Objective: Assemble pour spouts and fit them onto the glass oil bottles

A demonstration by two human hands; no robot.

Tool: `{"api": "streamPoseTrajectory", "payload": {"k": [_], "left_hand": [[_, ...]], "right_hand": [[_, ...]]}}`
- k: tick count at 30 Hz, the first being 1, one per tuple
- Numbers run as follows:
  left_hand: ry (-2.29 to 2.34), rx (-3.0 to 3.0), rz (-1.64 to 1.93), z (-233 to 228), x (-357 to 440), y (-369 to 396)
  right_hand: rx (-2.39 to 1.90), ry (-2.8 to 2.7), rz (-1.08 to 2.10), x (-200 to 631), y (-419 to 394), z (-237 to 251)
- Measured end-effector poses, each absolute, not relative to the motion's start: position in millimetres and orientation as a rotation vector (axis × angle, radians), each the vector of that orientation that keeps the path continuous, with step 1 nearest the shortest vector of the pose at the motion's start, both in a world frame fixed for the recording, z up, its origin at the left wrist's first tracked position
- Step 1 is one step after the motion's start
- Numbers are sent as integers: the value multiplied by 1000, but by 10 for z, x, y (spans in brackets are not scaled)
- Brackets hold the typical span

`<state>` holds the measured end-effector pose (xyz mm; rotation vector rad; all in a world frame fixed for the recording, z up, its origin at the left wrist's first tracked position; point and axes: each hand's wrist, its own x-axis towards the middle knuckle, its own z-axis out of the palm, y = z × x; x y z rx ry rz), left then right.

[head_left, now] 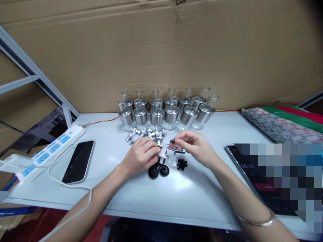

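My left hand (143,153) is closed on a silvery metal fitting (164,153) with a flared flange and a narrow stem. Pinched in the fingertips of my right hand (190,144) is a small black piece (172,142), close to the fitting's upper end; whether the two touch I cannot tell. Under the left fingers lie round black caps (164,170), partly hidden. A cluster of small black pieces (182,164) sits below my right hand, and a short black rod (179,152) lies behind it. More metal fittings (135,133) are heaped beyond my left hand.
Two rows of glass bottles with metal bands (157,117) stand along the cardboard wall (151,50). On the left are a phone (79,161), a power strip (52,148) and a white cable (50,174) crossing my left forearm. A tablet (247,174) and patterned fabric (280,124) lie right.
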<state>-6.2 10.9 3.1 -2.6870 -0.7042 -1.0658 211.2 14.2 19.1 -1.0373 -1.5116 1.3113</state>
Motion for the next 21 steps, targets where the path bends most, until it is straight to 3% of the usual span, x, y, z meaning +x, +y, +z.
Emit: {"api": "streamPoseTrajectory", "payload": {"k": [21], "left_hand": [[-708,-2689,-1072,10,-75,122]], "right_hand": [[-1107,-1557,1209,2112,173,144]]}}
